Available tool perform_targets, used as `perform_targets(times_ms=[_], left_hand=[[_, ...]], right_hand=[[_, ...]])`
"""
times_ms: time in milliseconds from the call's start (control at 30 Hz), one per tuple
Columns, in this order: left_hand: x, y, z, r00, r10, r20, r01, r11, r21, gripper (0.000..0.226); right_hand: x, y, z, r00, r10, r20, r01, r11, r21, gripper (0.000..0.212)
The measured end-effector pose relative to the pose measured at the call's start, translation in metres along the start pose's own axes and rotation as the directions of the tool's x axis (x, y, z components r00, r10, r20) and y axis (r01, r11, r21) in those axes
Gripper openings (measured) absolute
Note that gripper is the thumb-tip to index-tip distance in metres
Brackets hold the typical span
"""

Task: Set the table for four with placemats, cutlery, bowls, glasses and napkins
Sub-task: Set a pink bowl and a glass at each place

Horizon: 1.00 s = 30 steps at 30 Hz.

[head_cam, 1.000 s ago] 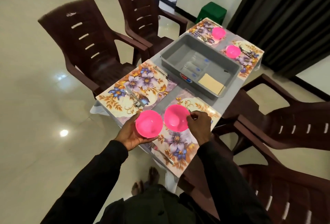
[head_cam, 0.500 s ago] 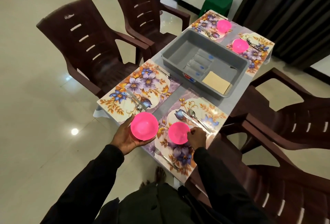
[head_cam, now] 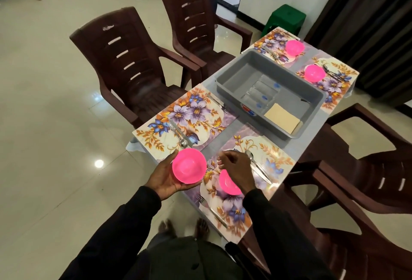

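My left hand (head_cam: pixel 166 179) cups a pink bowl (head_cam: pixel 189 168) from below, just off the table's near corner beside the near-left floral placemat (head_cam: pixel 187 116). A second pink bowl (head_cam: pixel 227 182) sits on the near-right placemat (head_cam: pixel 274 157), partly hidden under my right hand (head_cam: pixel 237 169), which hovers above it with loosely curled fingers holding nothing. Two more pink bowls, one (head_cam: pixel 294 47) and another (head_cam: pixel 314 73), stand on the far placemats. Each near mat carries cutlery: a spoon and knife (head_cam: pixel 181 134) on the left, a spoon and knife (head_cam: pixel 256 166) and a fork (head_cam: pixel 211 212) on the right.
A grey tub (head_cam: pixel 234 74) in the table's middle holds several clear glasses (head_cam: pixel 260 94) lying down and beige napkins (head_cam: pixel 282 118). Dark brown plastic chairs stand on both sides, one (head_cam: pixel 131 65) to the left, one (head_cam: pixel 367 179) to the right. A green stool (head_cam: pixel 286 17) is at the far end.
My right hand has let go of the bowl on the near-right placemat and lifted off it. My left hand still holds the other bowl, shifted slightly.
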<state>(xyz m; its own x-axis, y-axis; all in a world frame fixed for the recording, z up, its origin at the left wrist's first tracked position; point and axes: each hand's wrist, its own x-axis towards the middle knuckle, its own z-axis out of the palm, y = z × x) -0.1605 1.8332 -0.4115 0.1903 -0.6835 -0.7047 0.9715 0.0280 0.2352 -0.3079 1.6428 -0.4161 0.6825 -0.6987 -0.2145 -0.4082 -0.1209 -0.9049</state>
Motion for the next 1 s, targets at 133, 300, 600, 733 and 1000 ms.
perform_targets(times_ms=[133,300,600,733,1000], left_hand=[[0.004,0.019,-0.006,1.000,-0.016,0.004,0.016,1.000,-0.018,0.052],[0.016,0.057,-0.023,1.000,0.000,0.019,0.000,1.000,0.002,0.054],[0.056,0.154,-0.039,0.991,-0.125,0.048,0.114,0.975,0.189,0.064],[0.072,0.194,-0.034,0.977,-0.215,0.007,0.207,0.948,0.243,0.059],[0.091,0.257,-0.030,0.962,-0.269,-0.036,0.262,0.885,0.384,0.057]], right_hand=[[0.015,-0.028,0.044,0.987,-0.078,0.139,0.088,0.994,-0.065,0.020],[0.042,-0.033,0.080,0.993,-0.077,0.088,0.090,0.985,-0.146,0.014],[0.088,-0.051,0.139,0.999,0.044,-0.032,-0.047,0.992,-0.116,0.019],[0.108,-0.063,0.156,0.986,0.104,-0.129,-0.118,0.987,-0.110,0.018],[0.134,-0.066,0.144,0.857,0.250,-0.450,-0.302,0.952,-0.045,0.021]])
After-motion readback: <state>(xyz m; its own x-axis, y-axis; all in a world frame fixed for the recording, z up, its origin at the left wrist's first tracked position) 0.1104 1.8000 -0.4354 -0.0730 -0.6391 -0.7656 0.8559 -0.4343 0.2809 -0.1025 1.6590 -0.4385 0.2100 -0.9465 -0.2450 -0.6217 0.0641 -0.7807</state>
